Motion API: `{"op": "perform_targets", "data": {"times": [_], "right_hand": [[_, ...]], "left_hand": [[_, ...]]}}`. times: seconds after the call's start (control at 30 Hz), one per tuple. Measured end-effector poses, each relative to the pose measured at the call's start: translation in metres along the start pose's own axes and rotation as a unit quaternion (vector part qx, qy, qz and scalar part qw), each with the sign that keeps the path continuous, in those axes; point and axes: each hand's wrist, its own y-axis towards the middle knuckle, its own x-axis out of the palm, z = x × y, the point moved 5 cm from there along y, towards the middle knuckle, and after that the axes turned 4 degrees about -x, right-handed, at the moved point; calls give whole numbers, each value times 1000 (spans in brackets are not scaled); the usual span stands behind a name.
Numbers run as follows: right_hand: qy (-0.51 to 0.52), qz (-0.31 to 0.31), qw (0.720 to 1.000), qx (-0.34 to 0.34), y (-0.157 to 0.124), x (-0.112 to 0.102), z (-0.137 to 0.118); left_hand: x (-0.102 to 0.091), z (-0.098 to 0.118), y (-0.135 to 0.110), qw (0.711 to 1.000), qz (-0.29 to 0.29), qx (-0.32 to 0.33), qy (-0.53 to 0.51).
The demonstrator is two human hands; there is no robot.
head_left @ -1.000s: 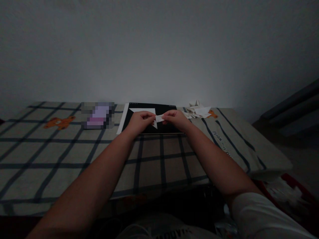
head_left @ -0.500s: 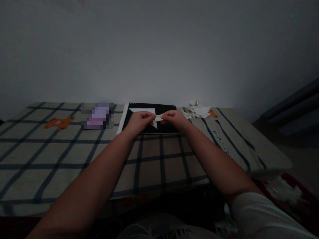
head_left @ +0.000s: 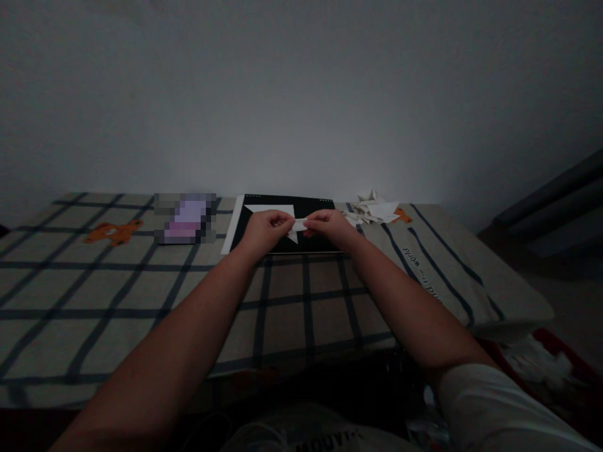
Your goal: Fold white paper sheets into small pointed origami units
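A small folded piece of white paper [head_left: 300, 225] is pinched between my two hands, above a black pad [head_left: 320, 243] with a white strip along its left side. My left hand [head_left: 267, 231] is closed on the paper's left end, thumb and fingertips pressed together. On the right end, my right hand [head_left: 330, 227] grips it the same way. Under and behind my left hand lies a larger white paper sheet [head_left: 276, 208] with pointed corners, flat on the pad. My fingers hide part of the small paper.
Several folded white paper pieces [head_left: 374, 208] are heaped right of the pad. To the left lies a pixelated phone-like object [head_left: 184, 220]. A checked cloth [head_left: 211, 289] covers the table, which stands against a grey wall [head_left: 301, 100]. A red container [head_left: 560, 351] holds white scraps at lower right.
Both hands stay nearly in place, still holding the small paper. The fingers have shifted only slightly, and the whole view has moved a little.
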Motion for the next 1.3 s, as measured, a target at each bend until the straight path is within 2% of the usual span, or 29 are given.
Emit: {"op": "perform_targets", "data": {"times": [0.2, 0.33, 0.6, 0.7, 0.87, 1.07, 1.3], "right_hand": [[-43, -2, 998, -54, 0, 2, -4], [-77, -2, 993, -92, -1, 4, -8], [-164, -25, 979, -121, -1, 6, -12], [-181, -12, 973, -140, -2, 6, -17], [-156, 9, 982, -106, 1, -1, -13], [-177, 20, 981, -76, 1, -4, -11], [-190, 30, 977, -96, -2, -1, -21]], "left_hand": [[-1, 6, -2, 999, 12, 28, 38], [2, 7, -4, 998, -2, 45, 52], [6, 7, -6, 989, -14, 107, 98], [4, 8, -6, 988, -4, 116, 102], [2, 8, -4, 987, 0, 115, 112], [2, 7, -4, 986, -3, 111, 126], [3, 8, -3, 994, 3, 71, 79]]}}
